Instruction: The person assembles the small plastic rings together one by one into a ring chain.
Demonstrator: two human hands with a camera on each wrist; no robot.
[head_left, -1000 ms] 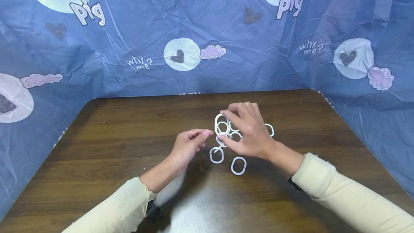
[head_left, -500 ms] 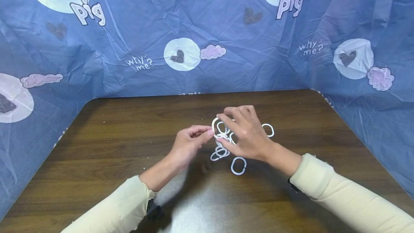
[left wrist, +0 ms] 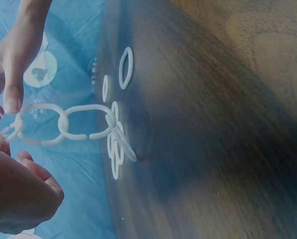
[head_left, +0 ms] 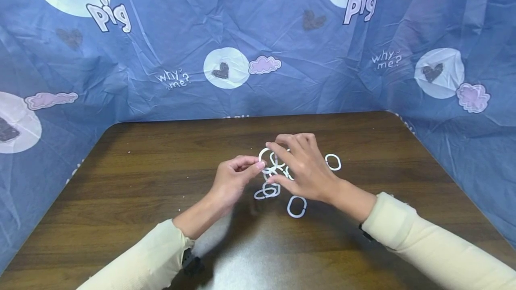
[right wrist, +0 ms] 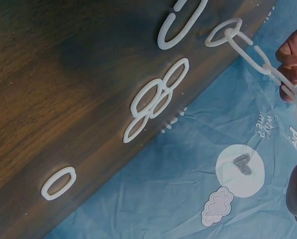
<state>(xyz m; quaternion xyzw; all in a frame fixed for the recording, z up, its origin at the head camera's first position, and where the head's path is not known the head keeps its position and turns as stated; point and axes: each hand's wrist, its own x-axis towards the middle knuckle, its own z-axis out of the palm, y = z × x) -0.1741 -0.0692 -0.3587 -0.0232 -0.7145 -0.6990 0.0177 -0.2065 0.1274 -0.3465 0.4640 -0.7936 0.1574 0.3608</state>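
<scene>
In the head view my left hand (head_left: 229, 183) pinches the left side of a white ring (head_left: 261, 153) with thumb and fingertips. My right hand (head_left: 307, 170) curves over the same ring from the right, index fingertip on its top and thumb low beside it. From that ring hangs a chain of linked white rings (left wrist: 41, 106), seen in the left wrist view between my left hand (left wrist: 26, 191) and the tabletop. The right thumb touches near the chain's upper links. Exact contact of the fingers with the upper links is partly hidden.
Several loose white rings (right wrist: 186, 64) lie in a cluster on the brown wooden table (head_left: 161, 147), behind the chain. One ring (head_left: 288, 207) lies nearer the front, another (head_left: 340, 162) right of my right hand. A blue printed cloth (head_left: 181, 26) stands around the table.
My left hand, apart from the ring one second ago, now pinches it. The ring and my right hand have moved slightly left, and the chain's lower links have swung left and tilted.
</scene>
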